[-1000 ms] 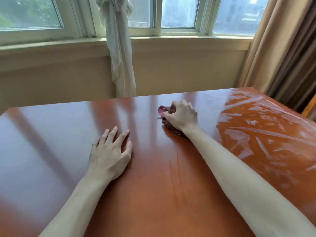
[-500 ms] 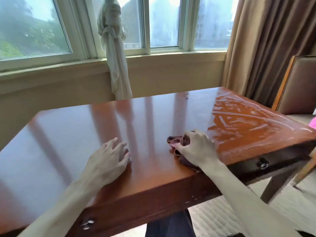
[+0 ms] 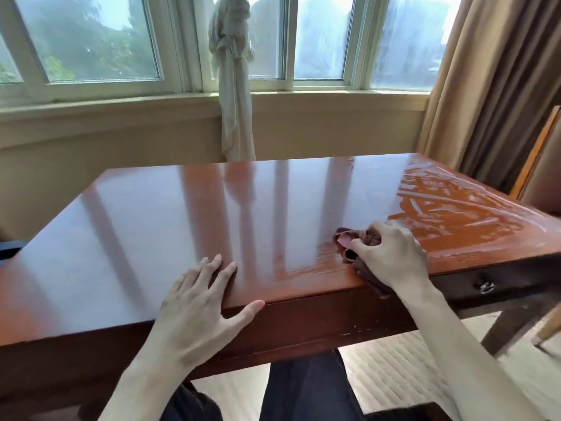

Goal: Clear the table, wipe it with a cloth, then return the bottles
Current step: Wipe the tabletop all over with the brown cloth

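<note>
With no bottles in sight, the counter (image 3: 151, 214) looks half-wiped: the right hand (image 3: 391, 256) grips the bunched cloth (image 3: 358, 238) at the near edge, the left hand (image 3: 200, 302) resting spread flat.

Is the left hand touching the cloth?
Apart. The head view shows the left hand flat on the table, bare wood between it and the cloth.
</note>
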